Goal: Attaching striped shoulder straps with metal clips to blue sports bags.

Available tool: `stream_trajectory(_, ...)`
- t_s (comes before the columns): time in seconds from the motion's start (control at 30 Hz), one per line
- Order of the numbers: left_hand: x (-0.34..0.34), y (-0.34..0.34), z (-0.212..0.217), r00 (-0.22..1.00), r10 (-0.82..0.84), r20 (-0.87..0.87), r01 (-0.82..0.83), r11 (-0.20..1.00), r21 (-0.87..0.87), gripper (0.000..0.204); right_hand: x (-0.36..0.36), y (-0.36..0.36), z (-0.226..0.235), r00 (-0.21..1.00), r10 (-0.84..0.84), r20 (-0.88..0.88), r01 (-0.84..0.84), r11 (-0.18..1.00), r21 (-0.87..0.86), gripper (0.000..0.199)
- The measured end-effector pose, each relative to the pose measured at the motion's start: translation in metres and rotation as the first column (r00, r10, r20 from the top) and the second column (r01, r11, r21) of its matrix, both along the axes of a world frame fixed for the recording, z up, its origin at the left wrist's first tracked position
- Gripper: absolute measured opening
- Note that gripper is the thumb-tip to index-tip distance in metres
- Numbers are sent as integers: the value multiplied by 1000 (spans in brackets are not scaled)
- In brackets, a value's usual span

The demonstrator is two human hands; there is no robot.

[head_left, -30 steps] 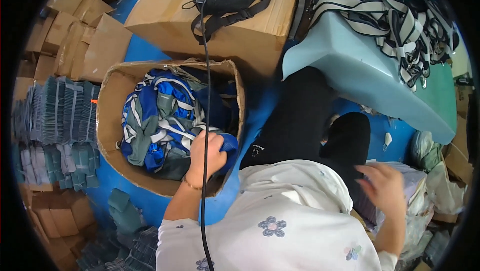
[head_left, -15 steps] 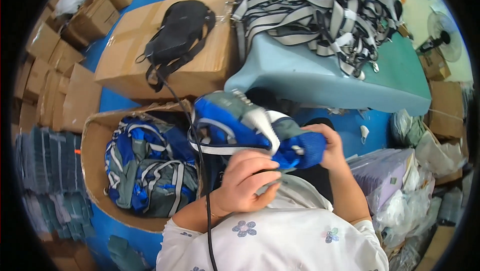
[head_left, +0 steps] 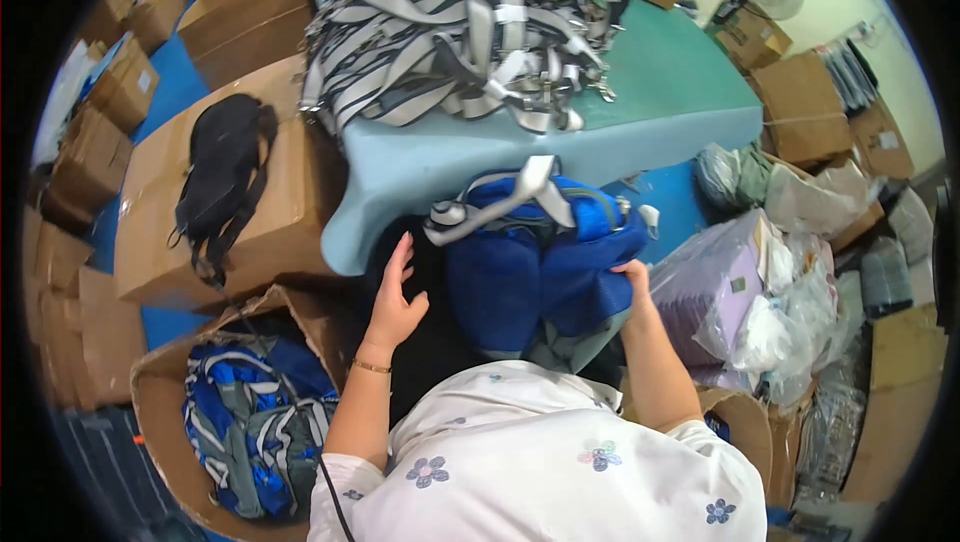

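Observation:
A blue bag (head_left: 500, 282) with grey straps and a grey lower part is held in front of my body, at the edge of the covered table. My right hand (head_left: 635, 287) grips its right side, fingers on the blue fabric. Just left of the bag, my left hand (head_left: 397, 304) is raised with its fingers stretched and holds nothing. A pale grey strap (head_left: 505, 207) loops over the top of the bag. Near the bag's top right some metal hardware shows.
A pile of grey and black straps (head_left: 470, 42) covers much of the green-blue table (head_left: 680, 92). To the left, an open carton (head_left: 160, 412) holds blue and grey bags, and a closed carton (head_left: 150, 232) carries a black bag (head_left: 225, 167). Plastic-wrapped stacks (head_left: 710, 292) stand at right.
The bag has been turned so its plain blue side shows, and its strap now lies on top. My left hand has come off it and opened. My view has shifted right.

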State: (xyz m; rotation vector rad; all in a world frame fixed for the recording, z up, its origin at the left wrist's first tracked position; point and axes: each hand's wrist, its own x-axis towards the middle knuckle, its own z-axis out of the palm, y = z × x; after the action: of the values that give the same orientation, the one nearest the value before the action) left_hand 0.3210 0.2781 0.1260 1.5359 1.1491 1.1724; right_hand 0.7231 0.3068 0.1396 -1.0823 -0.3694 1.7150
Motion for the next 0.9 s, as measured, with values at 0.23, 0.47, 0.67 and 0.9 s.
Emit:
stream_trajectory(0.23, 40, 31, -7, 983, 154, 96, -148, 986, -75, 69, -39, -13, 45, 955, 291, -48, -270, 928, 258, 60)
stream_trajectory(0.47, 111, -37, 92, 875, -98, 474, 179, 975, -130, 31, -79, -38, 83, 960, -249, 126, 135, 808, 573, 34)
stream_trajectory(0.67, 134, -22, 115, 718, 2, 696, 388, 829, -403, 51, -122, -116, 85, 444, -315, 839, -598, 593, 539, 55)
stream_trajectory(0.9, 121, -26, 131, 834, -540, 114, 526, 840, 131, 24, -78, -118, 113, 135, 127, 983, -979, 168, 113, 27)
